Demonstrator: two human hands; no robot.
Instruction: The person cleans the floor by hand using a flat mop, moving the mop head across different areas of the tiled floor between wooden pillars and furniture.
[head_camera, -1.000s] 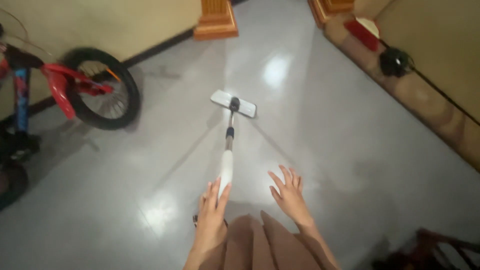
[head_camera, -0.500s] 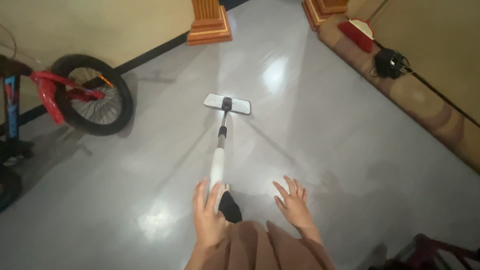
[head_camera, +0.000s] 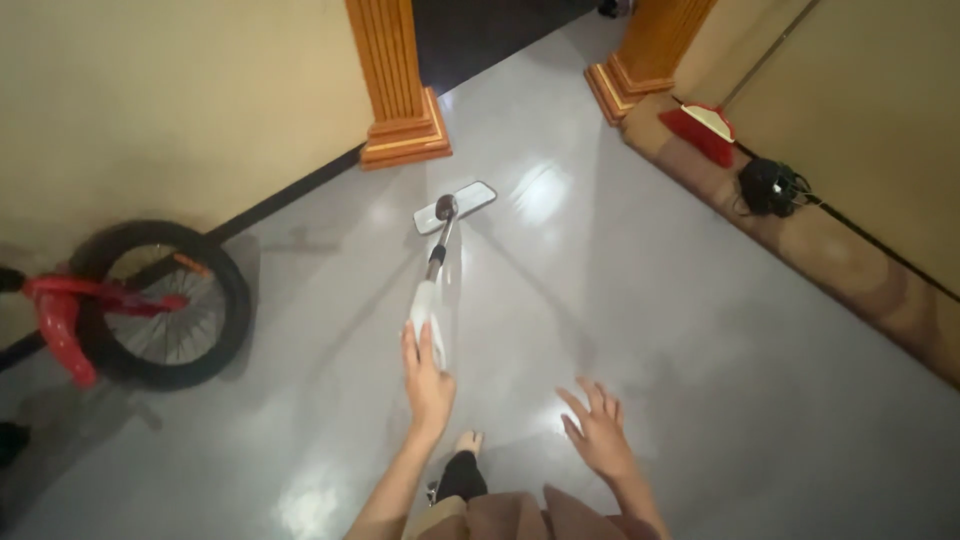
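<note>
A: Gripping the mop handle (head_camera: 428, 300) with your left hand (head_camera: 428, 382), fingers wrapped round the white grip, arm stretched out ahead of you.

B: Where's the head?

A: Mop head (head_camera: 456, 207) lies flat on the grey floor (head_camera: 700, 330), well ahead of your left hand, at the far end of the handle. It sits angled, right end further away. Handle runs from your hand up and slightly right to the joint on the head.

B: Right hand?

A: Your right hand (head_camera: 600, 435) is empty, fingers spread, palm down, hovering over the floor. It's to the right of your left hand and nearer to you, touching nothing.

B: What's around?

A: Two wooden pillars beyond the mop head: left pillar (head_camera: 395, 80) just past it, right pillar (head_camera: 640, 50) further right. Red broom (head_camera: 700, 130) leans at the wall far right of your hands, black cable bundle (head_camera: 770, 185) just beside it on the brown ledge (head_camera: 850, 260). Bicycle wheel (head_camera: 160, 305) with red frame (head_camera: 70, 310) stands left of your left hand, by the beige wall. Your foot (head_camera: 468, 442) shows between your hands, below them, brown skirt (head_camera: 510, 515) at the bottom edge.
</note>
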